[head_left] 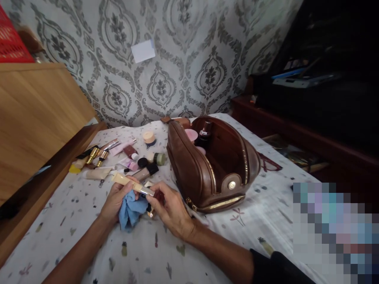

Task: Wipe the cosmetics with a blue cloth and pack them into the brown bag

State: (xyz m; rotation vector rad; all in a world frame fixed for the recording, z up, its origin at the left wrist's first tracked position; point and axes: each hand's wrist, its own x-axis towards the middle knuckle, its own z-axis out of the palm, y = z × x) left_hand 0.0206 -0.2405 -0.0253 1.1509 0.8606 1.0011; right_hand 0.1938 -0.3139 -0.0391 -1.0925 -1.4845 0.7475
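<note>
Tube, its print unreadably small, is pinched by the left hand, also holding blue cloth, and right hand, left of the brown bag.

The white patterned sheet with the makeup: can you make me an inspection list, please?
Surface: white patterned sheet, slightly wrinkled
Things: slim cream tube with silver end and crumpled blue cloth, in hand; brown leather bag, unzipped
Clutter: small green jar, round cream-lidded jar, other tubes, loosely scattered
Hands: left holds tube and cloth; right grips silver end
Cables: nothing seen
Surroundings: grey-and-white patterned wall, red plastic basket
</note>
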